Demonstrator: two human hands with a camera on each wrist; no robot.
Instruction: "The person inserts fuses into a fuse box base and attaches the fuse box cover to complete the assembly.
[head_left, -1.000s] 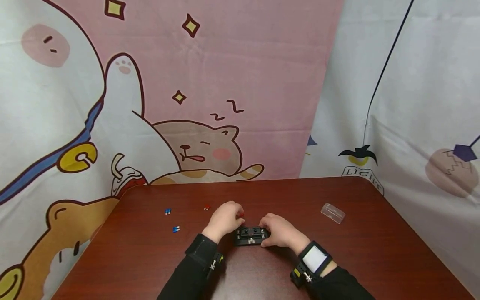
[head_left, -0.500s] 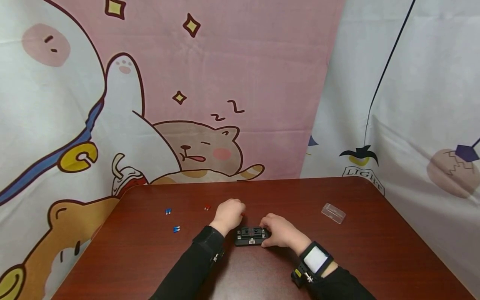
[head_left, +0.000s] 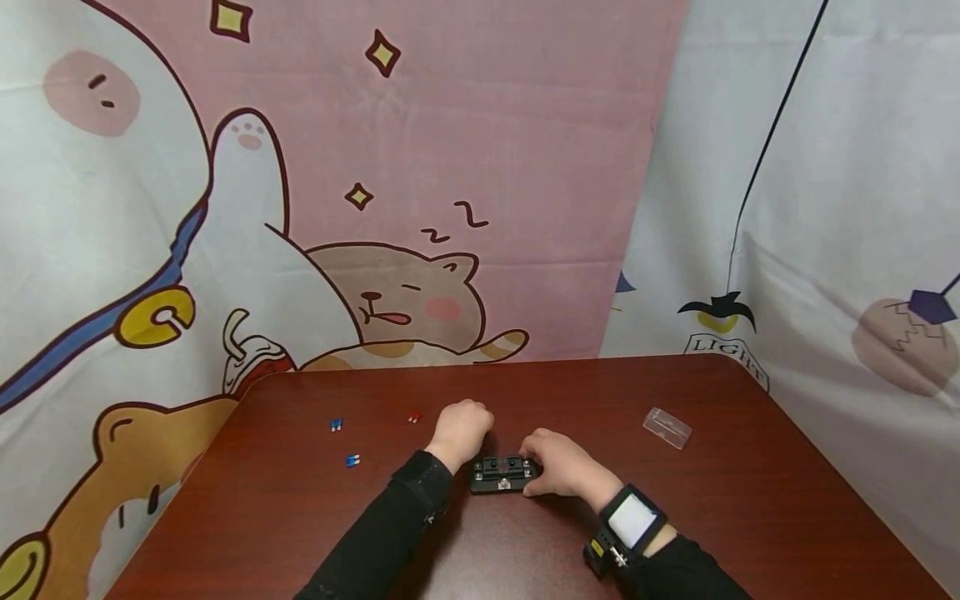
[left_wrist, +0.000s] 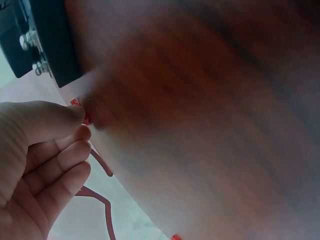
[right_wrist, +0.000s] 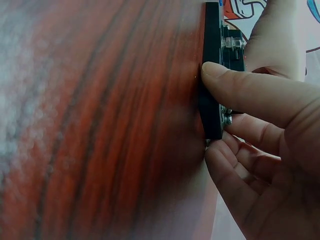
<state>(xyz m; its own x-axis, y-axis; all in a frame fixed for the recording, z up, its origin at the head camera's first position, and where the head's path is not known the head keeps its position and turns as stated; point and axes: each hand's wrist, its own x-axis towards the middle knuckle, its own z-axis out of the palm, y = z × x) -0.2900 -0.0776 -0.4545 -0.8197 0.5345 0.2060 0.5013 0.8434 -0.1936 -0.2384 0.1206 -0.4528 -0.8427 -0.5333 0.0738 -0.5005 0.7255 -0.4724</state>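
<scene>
A black fuse block [head_left: 501, 475] with bolted metal terminals lies on the table between my hands. My right hand [head_left: 558, 462] grips its right end, with the thumb on the near side in the right wrist view. At its far left corner is my left hand [head_left: 462, 433], back of the hand toward the head camera. In the left wrist view its thumb and forefinger pinch a small red blade fuse [left_wrist: 75, 102], mostly covered by the thumb, close to the block's end. That fuse is hidden in the head view.
Two small blue fuses, one farther back [head_left: 336, 424] and one nearer [head_left: 352, 460], lie at the left. Another small red fuse [head_left: 414, 417] lies left of my left hand. A clear plastic cover [head_left: 667, 427] lies at the right. A printed cloth hangs behind the table [head_left: 750, 500].
My left hand has shifted slightly right and turned, so its fingers and the red piece no longer show in the head view. The right hand and the block have stayed in place.
</scene>
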